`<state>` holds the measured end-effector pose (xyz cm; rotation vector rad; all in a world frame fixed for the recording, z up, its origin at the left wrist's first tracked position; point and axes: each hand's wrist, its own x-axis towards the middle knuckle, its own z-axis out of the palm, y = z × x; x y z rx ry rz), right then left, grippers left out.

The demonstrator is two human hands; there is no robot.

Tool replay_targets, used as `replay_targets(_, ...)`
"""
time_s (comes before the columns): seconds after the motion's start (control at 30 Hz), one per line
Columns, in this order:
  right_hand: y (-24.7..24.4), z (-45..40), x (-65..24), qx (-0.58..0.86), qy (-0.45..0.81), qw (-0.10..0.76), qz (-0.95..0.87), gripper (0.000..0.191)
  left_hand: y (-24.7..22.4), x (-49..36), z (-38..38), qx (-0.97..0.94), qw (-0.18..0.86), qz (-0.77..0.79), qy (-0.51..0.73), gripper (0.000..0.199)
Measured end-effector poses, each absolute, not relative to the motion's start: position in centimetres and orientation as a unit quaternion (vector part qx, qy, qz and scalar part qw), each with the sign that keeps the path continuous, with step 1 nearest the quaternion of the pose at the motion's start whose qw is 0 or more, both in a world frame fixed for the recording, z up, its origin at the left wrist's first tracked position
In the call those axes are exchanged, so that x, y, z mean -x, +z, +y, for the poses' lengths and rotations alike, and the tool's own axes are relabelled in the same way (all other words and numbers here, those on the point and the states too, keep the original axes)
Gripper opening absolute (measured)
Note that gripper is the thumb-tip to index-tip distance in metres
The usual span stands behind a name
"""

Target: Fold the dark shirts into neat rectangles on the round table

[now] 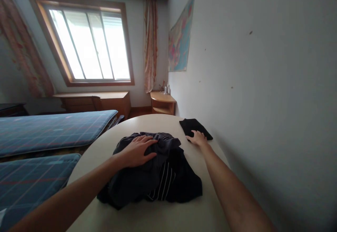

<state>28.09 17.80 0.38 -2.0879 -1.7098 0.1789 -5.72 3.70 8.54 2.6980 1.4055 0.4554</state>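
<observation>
1. Seemingly done: black garment (pixel 191 124), lying flat and neat by the tabletop (pixel 155 122)'s right edge, under right grip (pixel 197 138), spread open, clasping nothing.
2. Apparently remaining: crumpled heap of dark clothes (pixel 142 181), mid-tabletop, under left grip (pixel 137 152), splayed, clasping nothing.

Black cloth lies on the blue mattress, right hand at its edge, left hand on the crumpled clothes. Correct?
No, the surface is wrong: the head view shows the black cloth on the pale table. The right hand is at the cloth's edge and the left hand on the crumpled clothes.
</observation>
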Motion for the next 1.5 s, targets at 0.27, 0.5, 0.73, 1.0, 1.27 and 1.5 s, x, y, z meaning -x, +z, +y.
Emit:
replay_targets(0.27, -2.1, 19.5, -28.7, 0.782, 0.090, 0.288, -0.546, 0.018, 8.5, 5.1, 4.1, -0.878, 0.055, 0.460, 0.118, 0.055)
replay_targets(0.5, -1.8, 17.7, -30.5, 0.751, 0.056, 0.320, -0.574, 0.022, 9.0, 4.9, 4.4, -0.871, 0.073, 0.467, 0.129, 0.053)
replay_targets(0.73, 0.4, 16.2, -31.1, 0.724, 0.028, 0.391, -0.568, 0.023, 8.3, 5.0, 4.4, -0.868, 0.074, 0.469, 0.145, 0.054)
replay_targets(1.0, 13.2, 14.4, -27.2, 0.428, 0.116, 0.709, -0.548, 0.033, 12.0, 2.1, 5.5, -0.819, 0.070, 0.485, 0.300, 0.077)
replay_targets(1.27, 20.0, 6.9, -19.4, 0.291, 0.189, 0.609, -0.713, 0.032, 15.8, -3.9, 5.5, -0.712, 0.349, 0.360, 0.492, 0.066)
replay_targets(1.5, 14.7, 9.2, -18.6, 0.303, 0.246, 0.557, -0.733, 0.028, 13.9, -2.3, 4.5, -0.668, 0.444, 0.353, 0.481, 0.061)
